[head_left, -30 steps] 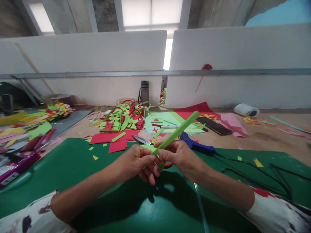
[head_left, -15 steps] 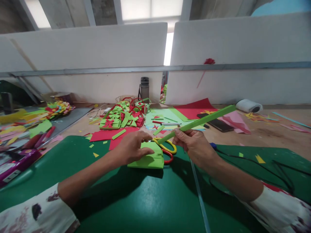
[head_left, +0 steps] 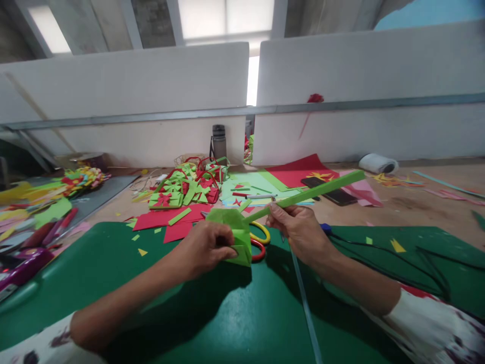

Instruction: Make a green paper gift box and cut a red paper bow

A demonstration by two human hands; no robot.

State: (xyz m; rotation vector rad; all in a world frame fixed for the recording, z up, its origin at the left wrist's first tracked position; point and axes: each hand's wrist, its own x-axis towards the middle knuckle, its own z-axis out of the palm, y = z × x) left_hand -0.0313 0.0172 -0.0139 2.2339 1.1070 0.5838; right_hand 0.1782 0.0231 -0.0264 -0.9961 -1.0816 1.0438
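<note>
- Green mat [head_left: 235,323]: over it, left grip [head_left: 210,247], spread earlier, now pinches the folded paper [head_left: 242,240], its flap raised.
- Right grip [head_left: 299,227]: pinching the strip [head_left: 322,190], as before.
- Brown table [head_left: 409,202], paper scraps [head_left: 390,179] strewn.
- White panels [head_left: 371,71], then windows [head_left: 246,17].

No legible words, numbers, brands or signs, a small white label [head_left: 7,290] on the side of a purple tool [head_left: 32,262] at the far left edge of the view (any print on it too small and blurred to read).
</note>
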